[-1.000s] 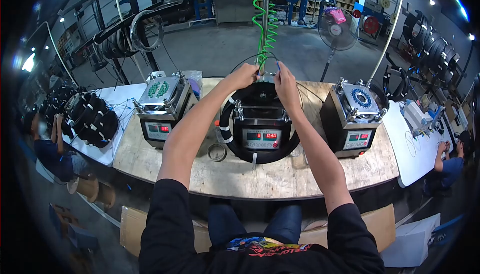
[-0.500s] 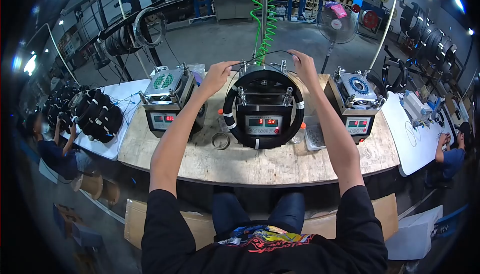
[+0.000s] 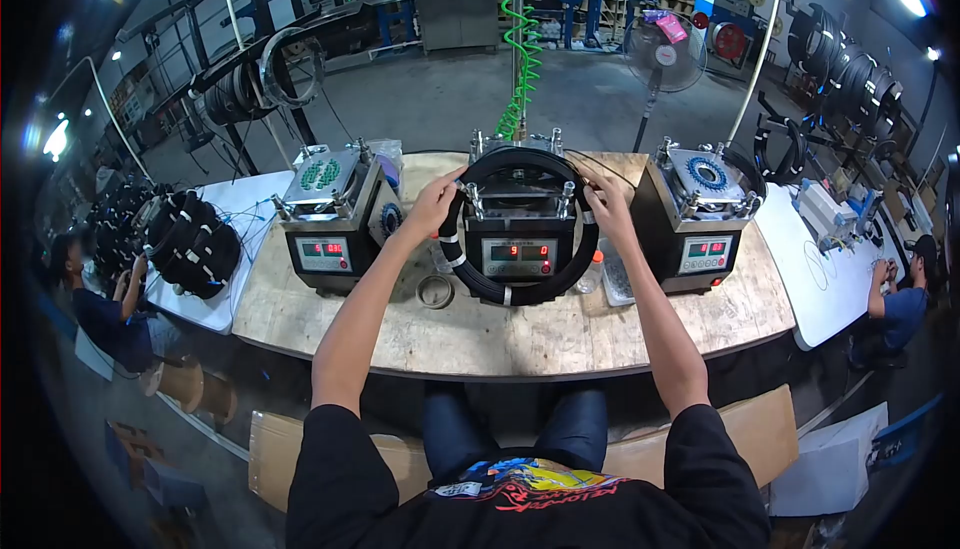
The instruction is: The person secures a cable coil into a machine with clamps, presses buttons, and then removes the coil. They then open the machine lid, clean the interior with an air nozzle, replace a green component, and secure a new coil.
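A thick coil of black cable (image 3: 565, 281), bound with white tape bands, stands upright in front of the middle machine (image 3: 522, 256) and leans on it. My left hand (image 3: 437, 204) is closed on the coil's upper left side. On the opposite side, my right hand (image 3: 609, 207) has its fingers wrapped round the coil's upper right. A thin loose cable end (image 3: 605, 162) arcs out behind my right hand. Through the ring, the machine's red digits read 9 and 0. My fingertips are partly hidden by the coil.
Similar machines with red displays stand at left (image 3: 327, 252) and right (image 3: 705, 252). On the wooden table (image 3: 400, 334) are a round dish (image 3: 434, 292), an orange-capped bottle (image 3: 592, 274) and a clear tray (image 3: 618, 284). Co-workers sit at white side tables.
Both hands have come down and nearer from behind the coil's top to its sides. The loose cable end has left my fingers. The right-hand display figure went from 0.3 to 0.
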Available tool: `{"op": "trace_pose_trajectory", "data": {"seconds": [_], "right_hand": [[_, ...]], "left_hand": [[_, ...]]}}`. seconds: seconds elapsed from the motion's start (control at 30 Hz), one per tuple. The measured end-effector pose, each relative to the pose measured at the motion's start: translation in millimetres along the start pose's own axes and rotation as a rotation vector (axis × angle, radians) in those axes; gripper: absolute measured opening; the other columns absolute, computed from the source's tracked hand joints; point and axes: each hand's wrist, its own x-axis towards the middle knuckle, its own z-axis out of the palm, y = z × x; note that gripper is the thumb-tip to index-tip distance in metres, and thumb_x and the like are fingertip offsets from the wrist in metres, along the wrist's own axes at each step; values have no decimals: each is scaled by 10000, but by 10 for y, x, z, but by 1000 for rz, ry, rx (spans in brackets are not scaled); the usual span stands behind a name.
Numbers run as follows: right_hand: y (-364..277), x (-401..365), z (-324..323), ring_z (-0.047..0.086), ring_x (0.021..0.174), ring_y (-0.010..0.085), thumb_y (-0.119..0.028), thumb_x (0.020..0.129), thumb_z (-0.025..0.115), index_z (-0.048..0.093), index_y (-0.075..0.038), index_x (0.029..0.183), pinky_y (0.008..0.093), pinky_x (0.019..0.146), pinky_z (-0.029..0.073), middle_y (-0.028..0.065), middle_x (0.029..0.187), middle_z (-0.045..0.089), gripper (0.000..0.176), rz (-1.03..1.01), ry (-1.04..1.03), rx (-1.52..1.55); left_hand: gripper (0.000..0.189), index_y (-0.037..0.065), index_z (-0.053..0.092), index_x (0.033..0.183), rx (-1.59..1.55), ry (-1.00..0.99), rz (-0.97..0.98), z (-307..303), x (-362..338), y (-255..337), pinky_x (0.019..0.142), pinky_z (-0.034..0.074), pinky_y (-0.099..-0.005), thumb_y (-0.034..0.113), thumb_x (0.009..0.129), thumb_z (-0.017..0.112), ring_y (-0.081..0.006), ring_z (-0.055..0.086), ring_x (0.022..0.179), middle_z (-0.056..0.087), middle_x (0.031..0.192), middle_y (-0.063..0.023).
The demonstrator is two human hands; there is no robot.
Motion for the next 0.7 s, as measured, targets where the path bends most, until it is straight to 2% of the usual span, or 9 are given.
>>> {"op": "trace_pose_trajectory", "data": {"seconds": [0.1, 0.13, 0.23, 0.37, 0.5, 0.57, 0.63, 0.67, 0.7], "right_hand": [[25, -118, 88, 604, 1338, 289, -153, 1030, 647, 567, -105, 1505, 383, 1101, 455, 212, 1376, 659, 484, -78, -29, 132], [-24, -163, 68, 564, 1402, 280, -100, 1018, 656, 505, -103, 1552, 385, 1083, 475, 219, 1500, 588, 555, -48, -69, 49], [-277, -254, 38, 618, 1332, 268, 11, 971, 663, 490, -117, 1567, 344, 1022, 502, 224, 1454, 622, 634, 73, -61, 64], [-204, -228, -10, 693, 1072, 267, 103, 919, 651, 468, -149, 1587, 318, 933, 517, 249, 1368, 665, 738, 49, -112, -28], [-79, -88, 37, 664, 849, 257, 96, 926, 641, 478, -169, 1584, 334, 873, 524, 267, 1284, 694, 728, -126, -41, -57], [-143, -22, -5, 654, 839, 255, 79, 936, 648, 489, -176, 1578, 347, 863, 526, 263, 1271, 695, 709, -132, -11, -51], [-586, 0, -128, 661, 877, 263, 57, 944, 661, 500, -182, 1573, 360, 867, 524, 253, 1273, 690, 692, 12, -41, -24], [-611, 2, -124, 647, 976, 241, 31, 945, 691, 531, -186, 1554, 366, 863, 545, 181, 1372, 660, 667, -73, 21, -59], [-640, -45, -134, 648, 966, 241, 23, 945, 697, 538, -182, 1548, 362, 846, 548, 174, 1322, 661, 656, -86, 41, -88]], "left_hand": [[542, 147, 448, 1600, -187, -96, -68, -19, -22, 46, 1041, 493, -336, 111, 1069, 550, -196, 638, 1149, 626, 1387, -145], [591, 148, 412, 1619, -189, -125, -86, -44, -23, 44, 1059, 488, -331, 96, 1052, 572, -191, 629, 1175, 610, 1431, -141], [728, 157, 341, 1653, -229, -240, -141, -124, -44, 135, 1058, 497, -340, 53, 990, 624, -200, 631, 1172, 614, 1445, -138], [856, 170, 305, 1668, -128, -335, -157, -254, -5, 239, 1037, 517, -353, 12, 907, 666, -214, 639, 1151, 633, 1416, -147], [827, 168, 331, 1657, -57, -220, 1, -252, 48, 273, 1004, 519, -375, 33, 912, 665, -276, 657, 1089, 652, 1321, -201], [782, 160, 361, 1642, 73, -85, 115, -212, 66, 286, 982, 519, -398, 57, 927, 663, -317, 661, 1057, 659, 1254, -227], [727, 148, 400, 1617, 72, 10, 108, -246, 19, 538, 969, 513, -421, 88, 942, 667, -364, 662, 1043, 662, 1199, -246], [701, 141, 419, 1604, 71, 54, 104, -277, -15, 684, 963, 511, -432, 103, 950, 668, -388, 663, 1036, 664, 1172, -255], [685, 135, 433, 1593, 79, 74, 108, -292, -66, 777, 957, 511, -440, 112, 952, 672, -396, 666, 1039, 669, 1165, -258]]}}
